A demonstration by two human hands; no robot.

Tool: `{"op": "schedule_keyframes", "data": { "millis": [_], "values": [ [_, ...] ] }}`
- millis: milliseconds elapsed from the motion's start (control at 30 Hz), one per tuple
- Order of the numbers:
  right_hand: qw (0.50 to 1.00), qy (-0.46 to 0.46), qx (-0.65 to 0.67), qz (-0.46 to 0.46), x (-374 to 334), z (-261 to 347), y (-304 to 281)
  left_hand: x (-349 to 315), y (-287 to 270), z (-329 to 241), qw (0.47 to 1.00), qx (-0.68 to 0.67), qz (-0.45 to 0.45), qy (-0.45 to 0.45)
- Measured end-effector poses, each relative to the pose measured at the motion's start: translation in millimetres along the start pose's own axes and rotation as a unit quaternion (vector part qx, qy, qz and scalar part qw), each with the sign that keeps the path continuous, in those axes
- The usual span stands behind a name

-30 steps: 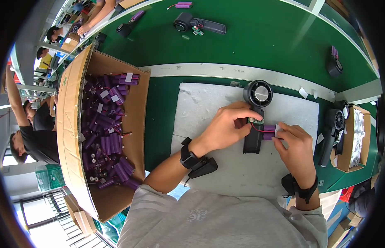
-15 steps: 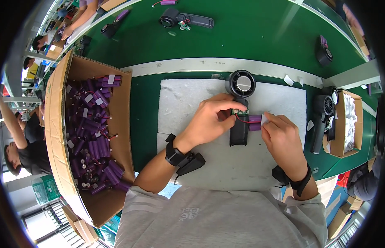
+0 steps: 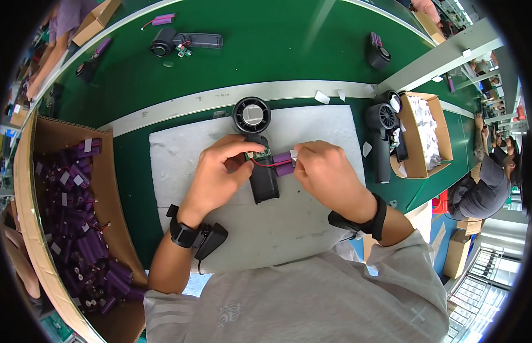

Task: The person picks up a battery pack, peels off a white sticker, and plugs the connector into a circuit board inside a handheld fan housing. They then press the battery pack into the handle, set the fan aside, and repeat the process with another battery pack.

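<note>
A black handheld fan (image 3: pixel 264 186) lies on a white foam pad (image 3: pixel 180 150), its round head pointing away from me. My left hand (image 3: pixel 217 174) is closed at the fan's neck, index finger and thumb at the edges of a small green circuit board (image 3: pixel 258 154). A red wire runs from the board to a purple battery pack (image 3: pixel 283 163) of two cells, just right of the handle. My right hand (image 3: pixel 330 174) pinches the pack's right end, where a small white sticker (image 3: pixel 294 155) shows. The right fingertips are partly hidden.
A cardboard box (image 3: pixel 120 188) of purple battery packs stands at left. Right of the pad are more black fans (image 3: pixel 382 143) and a carton (image 3: pixel 446 134) of white paper pieces. Beyond a pale rail (image 3: pixel 203 98), fan parts (image 3: pixel 197 40) lie on the green table. Other people work nearby.
The whole view has swung to the right, so the pad, fan and boxes sit further left in the picture. Both hands keep nearly the same grip on the fan and battery pack.
</note>
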State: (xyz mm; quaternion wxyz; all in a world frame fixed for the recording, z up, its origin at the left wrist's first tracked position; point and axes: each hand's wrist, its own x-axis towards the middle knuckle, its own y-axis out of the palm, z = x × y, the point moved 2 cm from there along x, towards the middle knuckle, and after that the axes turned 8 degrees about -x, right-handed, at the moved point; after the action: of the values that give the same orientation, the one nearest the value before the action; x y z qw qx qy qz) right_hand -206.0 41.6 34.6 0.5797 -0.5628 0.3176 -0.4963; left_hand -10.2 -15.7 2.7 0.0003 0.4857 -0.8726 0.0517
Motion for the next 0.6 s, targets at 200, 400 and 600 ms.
{"op": "schedule_keyframes", "data": {
  "millis": [200,400,600],
  "values": [
    [0.99,0.073,0.123,-0.008,0.0,-31.8,-6.3,-1.0,2.7,1.2,1.0,-0.005,-0.011,0.0],
    [0.927,0.342,-0.049,-0.144,-27.5,-128.1,-85.6,-2.8,1.3,6.9,0.999,-0.028,-0.031,0.008],
    [0.906,0.392,-0.055,-0.152,-45.6,-165.7,-88.2,-0.5,3.6,9.2,0.999,-0.025,-0.037,-0.002]
  ]
}}
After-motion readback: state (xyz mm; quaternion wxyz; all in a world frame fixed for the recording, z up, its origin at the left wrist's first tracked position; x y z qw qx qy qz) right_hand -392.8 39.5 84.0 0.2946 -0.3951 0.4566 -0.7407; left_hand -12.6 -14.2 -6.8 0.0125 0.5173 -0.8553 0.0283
